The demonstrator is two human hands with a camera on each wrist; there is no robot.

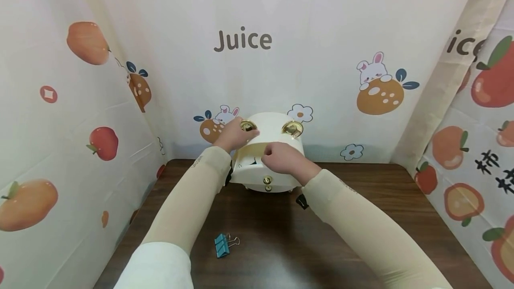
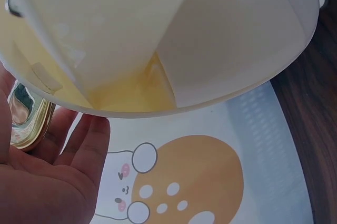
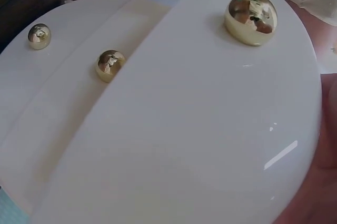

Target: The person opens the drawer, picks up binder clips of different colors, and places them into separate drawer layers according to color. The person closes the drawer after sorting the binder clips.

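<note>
A white rounded drawer box (image 1: 277,124) with two gold ring-shaped ears stands at the back of the table. Its upper drawer (image 2: 221,50) is pulled out, showing a divided inside tinted yellow. My left hand (image 1: 237,134) holds the box's upper left side by one gold ear (image 2: 32,118), with its fingertips at the rim in the left wrist view. My right hand (image 1: 283,157), fingers curled, grips the upper drawer's front edge; in the right wrist view part of that hand shows behind the panel's right edge. Gold knobs (image 3: 251,18) sit on the white drawer fronts.
A blue binder clip (image 1: 221,245) lies on the dark wooden table (image 1: 265,222), nearer to me and left of centre. Printed fabric curtains (image 1: 313,70) with fruit and rabbits enclose the table at the back and both sides.
</note>
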